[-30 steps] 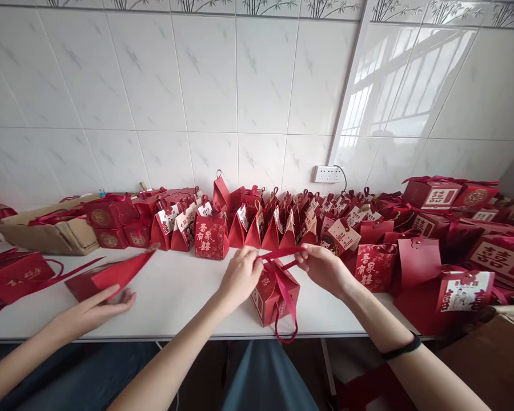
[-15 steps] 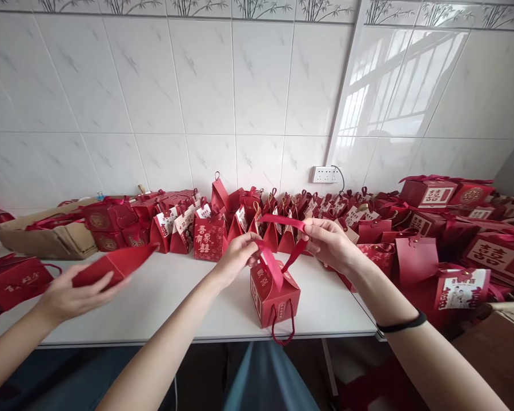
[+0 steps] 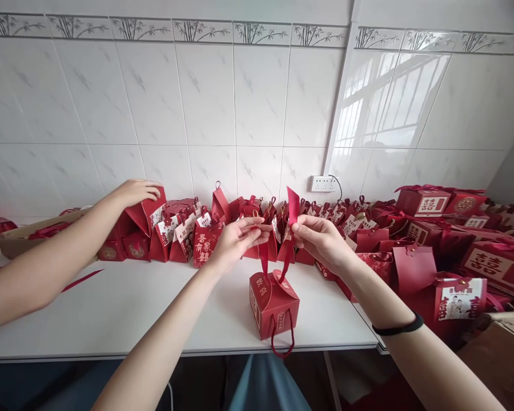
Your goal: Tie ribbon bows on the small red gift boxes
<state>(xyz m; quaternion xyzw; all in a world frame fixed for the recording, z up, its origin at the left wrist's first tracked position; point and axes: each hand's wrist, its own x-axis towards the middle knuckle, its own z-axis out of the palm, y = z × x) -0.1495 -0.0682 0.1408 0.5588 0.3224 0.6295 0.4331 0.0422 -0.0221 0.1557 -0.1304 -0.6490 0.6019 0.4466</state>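
Observation:
A small red gift box (image 3: 278, 305) with gold characters and a twisted cord handle (image 3: 283, 346) stands upright near the table's front edge. From its top rises a red ribbon (image 3: 293, 204), its two ends lifted and apart. My left hand (image 3: 241, 238) pinches one end above the box's left side. In my right hand (image 3: 318, 235) the other end is held between thumb and fingers, its tip pointing up. A black band (image 3: 398, 325) circles my right wrist.
Rows of red gift boxes (image 3: 205, 242) line the white table's (image 3: 163, 308) back. Larger boxes (image 3: 424, 200) are stacked at right, near a cardboard box (image 3: 497, 354). At left, a co-worker's hand (image 3: 141, 191) touches a red box (image 3: 152, 208) in the row. A power strip (image 3: 325, 183) is on the wall.
My hands have drawn the ribbon ends upward, and the ribbon now stands taller above the box. The co-worker's hand has moved from the near left to the back row with a red box.

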